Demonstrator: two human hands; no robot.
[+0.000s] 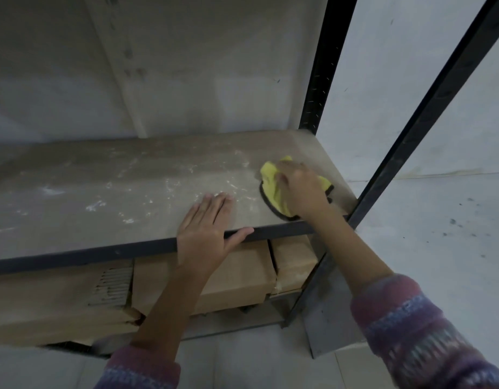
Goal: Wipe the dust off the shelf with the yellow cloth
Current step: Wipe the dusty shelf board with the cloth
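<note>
No words, numbers or signs can be read anywhere here. The dusty shelf point(102, 186) has only pale marks on it, no letters. The yellow cloth point(272, 186) on the right has no tag that shows. The brown boxes point(237, 276) under the shelf are plain on the sides that face us.
</note>
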